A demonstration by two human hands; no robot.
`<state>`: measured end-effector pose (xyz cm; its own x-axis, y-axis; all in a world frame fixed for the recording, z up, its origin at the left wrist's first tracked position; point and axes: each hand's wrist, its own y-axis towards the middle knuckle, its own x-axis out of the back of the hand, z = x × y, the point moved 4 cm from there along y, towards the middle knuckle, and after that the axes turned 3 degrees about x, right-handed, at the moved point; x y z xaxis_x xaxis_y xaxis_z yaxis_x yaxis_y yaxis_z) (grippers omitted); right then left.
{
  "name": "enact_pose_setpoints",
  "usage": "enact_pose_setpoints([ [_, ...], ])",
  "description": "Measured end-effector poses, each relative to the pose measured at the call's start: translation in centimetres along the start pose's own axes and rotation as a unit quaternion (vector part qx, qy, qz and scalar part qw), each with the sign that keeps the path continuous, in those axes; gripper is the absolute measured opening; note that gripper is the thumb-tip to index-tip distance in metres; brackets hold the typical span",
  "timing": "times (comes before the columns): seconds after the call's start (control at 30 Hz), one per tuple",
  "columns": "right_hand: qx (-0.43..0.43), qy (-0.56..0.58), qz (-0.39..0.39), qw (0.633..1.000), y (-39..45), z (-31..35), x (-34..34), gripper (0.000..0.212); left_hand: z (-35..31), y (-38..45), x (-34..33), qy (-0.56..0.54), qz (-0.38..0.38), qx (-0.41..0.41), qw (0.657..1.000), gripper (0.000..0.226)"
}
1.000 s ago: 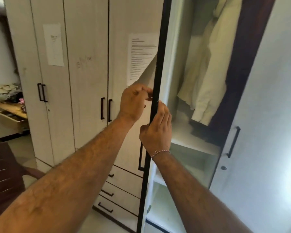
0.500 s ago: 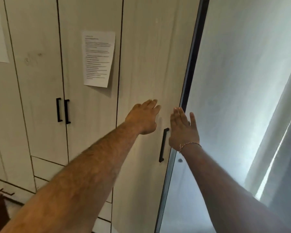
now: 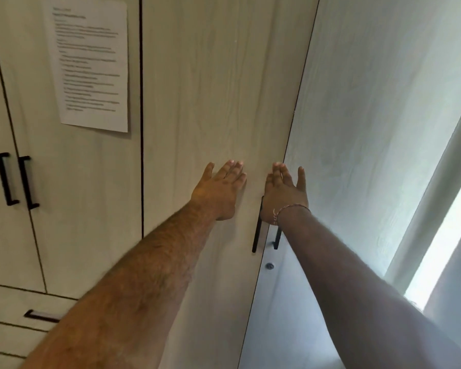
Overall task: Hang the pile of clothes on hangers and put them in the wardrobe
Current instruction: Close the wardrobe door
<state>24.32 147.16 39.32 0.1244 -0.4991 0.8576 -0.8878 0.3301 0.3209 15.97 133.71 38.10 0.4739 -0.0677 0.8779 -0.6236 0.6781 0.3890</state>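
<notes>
Both hands lie flat with straight fingers, gripping nothing: the left hand (image 3: 220,189) presses the left door (image 3: 210,102) and the right hand (image 3: 284,191) the right door (image 3: 370,115), just above the black handles (image 3: 256,235). The wardrobe looks shut, so the clothes are out of sight, presumably inside. If a sleeve is caught in the seam, the doors may spring back; the taped paper (image 3: 89,62) hangs beyond.

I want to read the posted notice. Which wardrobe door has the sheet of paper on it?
The door just left of the one under the left hand: printed paper is stuck on its upper part; the other doors are bare.
</notes>
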Motion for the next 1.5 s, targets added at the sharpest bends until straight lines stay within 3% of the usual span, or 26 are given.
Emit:
enact_pose_setpoints([
  [0.13, -0.011, 0.026, -0.016, 0.999, 2.6, 0.1, -2.0, 0.066, 0.8, 2.3, -3.1, -0.026, -0.024, -0.016, 0.999, 0.091],
  [0.23, -0.024, 0.058, -0.071, 0.996, 3.2, 0.8, -4.5, 0.062, 0.4, 2.8, -5.1, -0.087, -0.067, -0.029, 0.994, 0.091],
  [0.33, -0.036, 0.099, -0.122, 0.987, 3.5, 1.1, -6.3, 0.066, 0.5, 3.1, -6.2, -0.081, -0.098, -0.045, 0.991, 0.094],
  [0.53, -0.03, 0.169, -0.124, 0.977, 3.4, 1.0, -7.6, 0.076, 1.2, 3.0, -6.1, -0.085, -0.091, -0.063, 0.99, 0.097],
  [0.77, -0.043, 0.272, -0.192, 0.942, 0.9, 5.0, -8.2, 0.091, 2.9, -1.8, -8.3, -0.133, -0.106, -0.022, 0.985, 0.078],
  [0.97, 0.144, 0.308, -0.157, 0.927, -2.2, 17.0, -10.3, 0.094, 7.6, -12.7, -14.7, -0.14, -0.025, 0.119, 0.983, 0.085],
  [1.13, 0.291, 0.363, -0.087, 0.881, -6.7, 31.0, -11.1, 0.093, 12.7, -30.0, -19.8, -0.095, 0.087, 0.223, 0.966, 0.085],
  [1.27, 0.422, 0.367, -0.031, 0.829, -12.8, 43.6, -9.4, 0.088, 18.7, -45.4, -20.0, -0.07, 0.134, 0.362, 0.92, 0.086],
  [1.5, 0.611, 0.307, -0.036, 0.729, -23.1, 61.5, -1.3, 0.082, 27.9, -66.5, -17.5, -0.017, 0.124, 0.585, 0.801, 0.082],
])
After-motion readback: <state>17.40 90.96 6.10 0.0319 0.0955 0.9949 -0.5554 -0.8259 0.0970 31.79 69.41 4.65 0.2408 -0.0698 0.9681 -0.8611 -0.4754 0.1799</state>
